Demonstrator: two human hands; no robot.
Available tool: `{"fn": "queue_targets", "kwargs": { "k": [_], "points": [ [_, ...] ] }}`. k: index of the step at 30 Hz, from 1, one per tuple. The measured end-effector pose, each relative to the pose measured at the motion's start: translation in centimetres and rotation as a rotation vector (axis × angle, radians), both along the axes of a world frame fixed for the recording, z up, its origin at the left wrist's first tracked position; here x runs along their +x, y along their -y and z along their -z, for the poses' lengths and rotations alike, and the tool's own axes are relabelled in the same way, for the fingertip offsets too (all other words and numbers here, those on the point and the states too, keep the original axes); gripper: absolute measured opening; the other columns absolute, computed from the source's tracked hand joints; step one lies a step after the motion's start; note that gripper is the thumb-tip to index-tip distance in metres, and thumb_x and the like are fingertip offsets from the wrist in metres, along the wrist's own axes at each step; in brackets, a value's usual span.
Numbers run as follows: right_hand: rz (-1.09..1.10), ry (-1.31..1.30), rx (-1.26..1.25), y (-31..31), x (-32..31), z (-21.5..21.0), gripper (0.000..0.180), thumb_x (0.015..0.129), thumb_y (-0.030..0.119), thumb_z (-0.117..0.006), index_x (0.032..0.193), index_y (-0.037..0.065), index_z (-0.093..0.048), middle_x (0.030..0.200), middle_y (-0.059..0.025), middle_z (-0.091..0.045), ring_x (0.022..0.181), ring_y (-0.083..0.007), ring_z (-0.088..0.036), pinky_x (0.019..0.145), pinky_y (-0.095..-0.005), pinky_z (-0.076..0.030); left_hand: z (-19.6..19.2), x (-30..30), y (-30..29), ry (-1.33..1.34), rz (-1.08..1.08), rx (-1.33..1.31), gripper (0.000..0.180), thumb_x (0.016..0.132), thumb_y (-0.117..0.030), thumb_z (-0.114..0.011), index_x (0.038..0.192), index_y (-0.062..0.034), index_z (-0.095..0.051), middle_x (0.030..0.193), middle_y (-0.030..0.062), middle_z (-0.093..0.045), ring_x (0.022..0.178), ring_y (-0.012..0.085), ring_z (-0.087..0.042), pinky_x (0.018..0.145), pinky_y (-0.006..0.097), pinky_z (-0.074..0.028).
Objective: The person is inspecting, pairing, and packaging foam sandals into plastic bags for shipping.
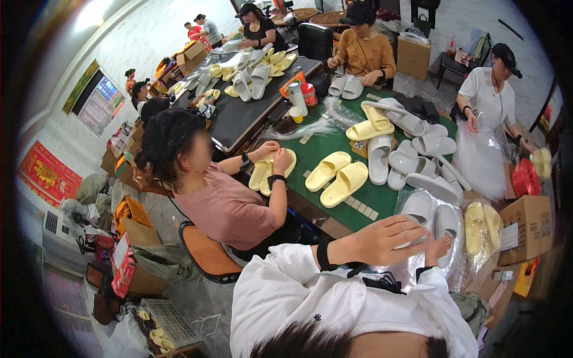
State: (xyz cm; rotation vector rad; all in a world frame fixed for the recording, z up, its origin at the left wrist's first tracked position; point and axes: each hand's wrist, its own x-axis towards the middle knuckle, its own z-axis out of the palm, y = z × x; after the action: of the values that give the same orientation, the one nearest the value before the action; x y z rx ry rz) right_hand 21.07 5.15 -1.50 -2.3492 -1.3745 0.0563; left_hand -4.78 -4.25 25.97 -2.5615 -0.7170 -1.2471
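Note:
In front of me lies a pair of grey slide slippers [416, 207] on or inside a clear plastic bag [401, 275]; I cannot tell which. Over the left slipper reaches my left hand [387, 240], its fingers stretched out and slightly apart, with nothing in them. At the heel of the right-hand grey slipper [446, 221], my right hand [437, 248] has its fingers closed on the edge, partly hidden. Just to the right rests a pair of yellow slippers [476, 230] in a clear bag.
Loose grey slippers [425, 144] are heaped on the green table [358, 222], with yellow slippers [345, 184] to their left. A cardboard box [525, 230] stands at right. One co-worker [239, 203] handles yellow slippers on my left; another [489, 98] holds clear plastic across the table.

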Motion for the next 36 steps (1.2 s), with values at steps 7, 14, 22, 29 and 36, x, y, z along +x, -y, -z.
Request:
{"fn": "queue_targets", "kwargs": {
  "k": [7, 14, 22, 29, 36],
  "points": [
    [-0.234, -0.109, -0.192, -2.2, 2.3, 4.7, 0.051, 0.066, 0.043, -0.068, 0.105, 0.013, -0.055, 0.129, -0.0283, -0.029, 0.120, -0.0402, -0.030, 0.096, -0.0459, -0.027, 4.0, -0.3, 0.3, 0.006, 0.015, -0.212, 0.031, 0.064, -0.009, -0.057, 0.095, -0.0018, -0.058, 0.104, 0.0133, -0.053, 0.089, 0.0252, -0.053, 0.078, 0.036, -0.043],
    [-0.226, -0.086, -0.058, -4.3, 0.4, 4.9, 0.042, 0.068, 0.040, -0.064, 0.100, 0.013, -0.058, 0.112, -0.0247, -0.043, 0.101, -0.0408, -0.047, 0.084, -0.0446, -0.039, 6.0, -1.5, 0.2, 0.055, 0.014, -0.345, 0.033, 0.064, -0.007, -0.059, 0.097, -0.0037, -0.057, 0.104, 0.0120, -0.051, 0.090, 0.0255, -0.051, 0.078, 0.036, -0.041],
    [-0.085, -0.290, -0.052, -6.4, -0.8, 6.2, 0.036, 0.072, 0.029, -0.058, 0.101, 0.010, -0.058, 0.112, -0.0212, -0.047, 0.096, -0.0379, -0.050, 0.080, -0.0447, -0.041, 7.0, -2.7, 0.0, 0.056, -0.012, -0.427, 0.030, 0.066, -0.008, -0.058, 0.096, -0.0043, -0.057, 0.106, 0.0112, -0.051, 0.090, 0.0255, -0.051, 0.079, 0.036, -0.040],
    [-0.193, -0.450, -0.149, -7.8, 4.0, 7.1, 0.033, 0.074, 0.017, -0.053, 0.104, 0.004, -0.058, 0.097, -0.0195, -0.057, 0.094, -0.0306, -0.054, 0.080, -0.0341, -0.042, 9.0, -2.0, -1.4, 0.035, 0.032, -0.538, 0.024, 0.071, -0.009, -0.055, 0.095, -0.0051, -0.055, 0.102, 0.0117, -0.051, 0.091, 0.0254, -0.051, 0.079, 0.035, -0.040],
    [-0.291, -0.801, 0.463, -3.5, 1.9, -0.6, 0.021, 0.081, 0.000, -0.049, 0.101, -0.001, -0.050, 0.097, -0.0077, -0.054, 0.092, -0.0166, -0.050, 0.082, -0.0285, -0.040, 20.8, 3.6, -4.7, -0.103, 0.255, -1.206, 0.024, 0.075, -0.015, -0.048, 0.091, -0.0004, -0.058, 0.087, 0.0160, -0.059, 0.083, 0.0328, -0.055, 0.071, 0.040, -0.043]
  ]
}}
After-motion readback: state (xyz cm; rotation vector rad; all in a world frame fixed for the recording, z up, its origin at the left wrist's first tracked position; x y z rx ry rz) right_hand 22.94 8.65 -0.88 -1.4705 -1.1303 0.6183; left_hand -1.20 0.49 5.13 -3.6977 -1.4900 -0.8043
